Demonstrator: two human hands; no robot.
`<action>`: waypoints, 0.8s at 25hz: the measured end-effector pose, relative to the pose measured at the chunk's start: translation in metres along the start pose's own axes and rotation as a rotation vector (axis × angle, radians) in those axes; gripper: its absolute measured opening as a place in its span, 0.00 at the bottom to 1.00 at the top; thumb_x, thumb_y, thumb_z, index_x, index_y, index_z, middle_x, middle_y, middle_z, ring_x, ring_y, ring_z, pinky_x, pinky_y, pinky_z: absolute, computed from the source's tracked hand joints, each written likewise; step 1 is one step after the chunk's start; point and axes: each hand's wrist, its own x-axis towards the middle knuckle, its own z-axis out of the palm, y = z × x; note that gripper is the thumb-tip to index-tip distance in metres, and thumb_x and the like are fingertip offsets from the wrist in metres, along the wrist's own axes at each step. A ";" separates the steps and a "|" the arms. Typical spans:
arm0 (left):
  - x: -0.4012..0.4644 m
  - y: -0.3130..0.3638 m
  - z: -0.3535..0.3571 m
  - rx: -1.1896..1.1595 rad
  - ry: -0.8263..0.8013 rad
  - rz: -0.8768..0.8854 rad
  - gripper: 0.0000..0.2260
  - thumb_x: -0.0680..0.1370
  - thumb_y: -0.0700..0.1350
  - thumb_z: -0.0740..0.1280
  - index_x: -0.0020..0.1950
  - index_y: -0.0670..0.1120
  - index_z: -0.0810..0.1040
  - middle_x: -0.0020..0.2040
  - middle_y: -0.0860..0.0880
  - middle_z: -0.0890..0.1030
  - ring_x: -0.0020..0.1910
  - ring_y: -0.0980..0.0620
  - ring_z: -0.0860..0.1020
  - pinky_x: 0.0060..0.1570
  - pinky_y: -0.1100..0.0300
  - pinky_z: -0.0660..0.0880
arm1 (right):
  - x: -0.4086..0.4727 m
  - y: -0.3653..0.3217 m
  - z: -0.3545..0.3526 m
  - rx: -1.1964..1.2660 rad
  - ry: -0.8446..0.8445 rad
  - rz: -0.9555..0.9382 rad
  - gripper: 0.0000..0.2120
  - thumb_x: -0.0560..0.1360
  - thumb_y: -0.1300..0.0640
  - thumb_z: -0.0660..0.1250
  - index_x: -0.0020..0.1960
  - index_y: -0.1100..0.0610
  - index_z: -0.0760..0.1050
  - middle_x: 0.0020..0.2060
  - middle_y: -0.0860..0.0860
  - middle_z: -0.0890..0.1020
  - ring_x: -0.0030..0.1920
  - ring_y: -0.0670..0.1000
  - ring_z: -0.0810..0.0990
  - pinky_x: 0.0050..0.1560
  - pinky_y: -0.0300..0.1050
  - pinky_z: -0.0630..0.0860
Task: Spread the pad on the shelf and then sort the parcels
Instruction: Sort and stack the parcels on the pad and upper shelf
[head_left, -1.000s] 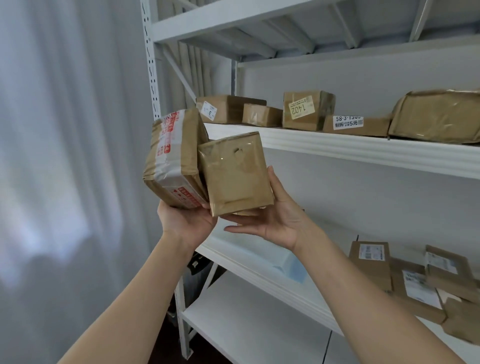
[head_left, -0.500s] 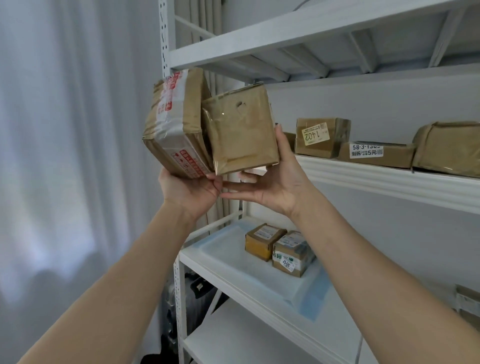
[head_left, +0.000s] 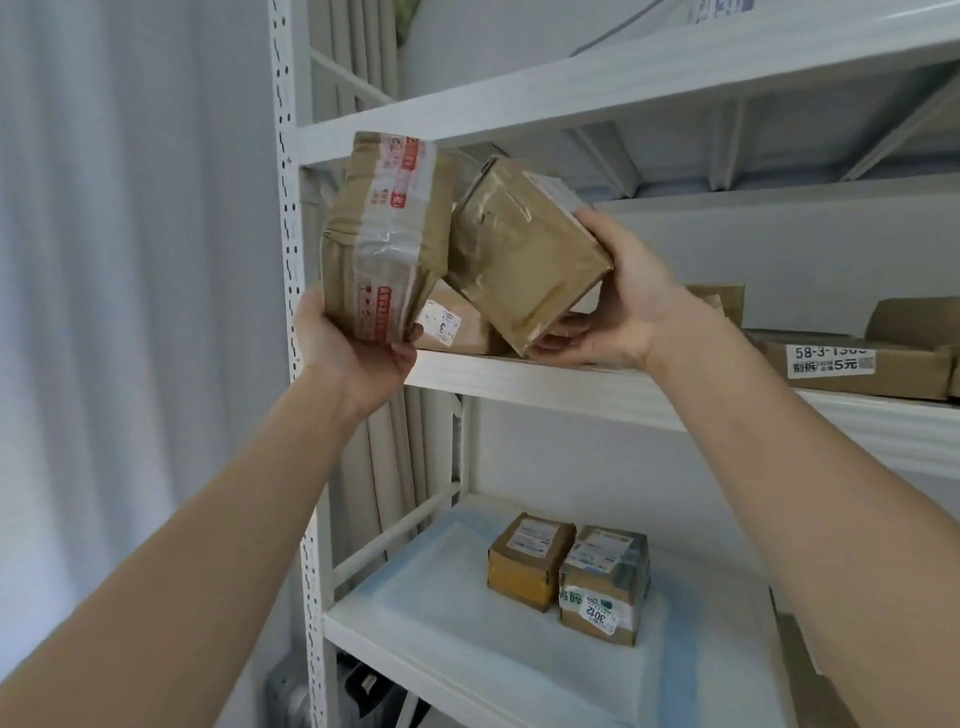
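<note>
I see the white shelf (head_left: 597, 384) first, and on its lower level the pale pad (head_left: 447, 618) is already spread, with two small parcels (head_left: 569, 571) standing on it side by side. On the middle level a flat labelled box (head_left: 852, 371) lies at the right, and a box with a number sticker (head_left: 452, 325) stands behind the parcels I hold.

The bigger taped parcel (head_left: 387, 244) is in my left hand (head_left: 358, 353); this grip holds it from below, at the lower corner, with fingers curled round the edge. The brown wrapped parcel (head_left: 524, 254) is in my right hand (head_left: 618, 301), tilted, with the thumb on its upper right side and the fingers under its lower edge. The two parcels touch each other, just in front of the middle level.

I judge both are stiff cardboard and rather light, because one hand carries each. The glossy tape can be slippery, so I think it is better to hold at corners and edges
</note>
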 end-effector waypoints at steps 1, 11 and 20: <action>0.012 0.008 -0.005 0.072 0.042 -0.001 0.22 0.75 0.56 0.51 0.54 0.45 0.78 0.52 0.44 0.77 0.33 0.47 0.75 0.23 0.66 0.64 | 0.006 -0.006 0.001 -0.060 0.060 0.006 0.21 0.71 0.40 0.70 0.55 0.53 0.76 0.54 0.61 0.78 0.55 0.62 0.78 0.54 0.67 0.75; 0.098 0.066 -0.010 0.670 0.182 0.022 0.12 0.76 0.53 0.57 0.42 0.48 0.74 0.34 0.48 0.80 0.31 0.46 0.77 0.25 0.64 0.67 | 0.046 -0.072 0.005 -0.545 0.431 0.014 0.26 0.71 0.45 0.70 0.66 0.51 0.71 0.61 0.64 0.73 0.53 0.70 0.77 0.39 0.70 0.76; 0.164 0.071 0.002 0.823 0.110 -0.071 0.10 0.77 0.55 0.60 0.45 0.49 0.73 0.41 0.47 0.80 0.37 0.46 0.80 0.24 0.64 0.70 | 0.087 -0.083 -0.001 -0.726 0.632 0.048 0.21 0.77 0.51 0.64 0.68 0.55 0.67 0.62 0.61 0.74 0.58 0.65 0.77 0.53 0.73 0.74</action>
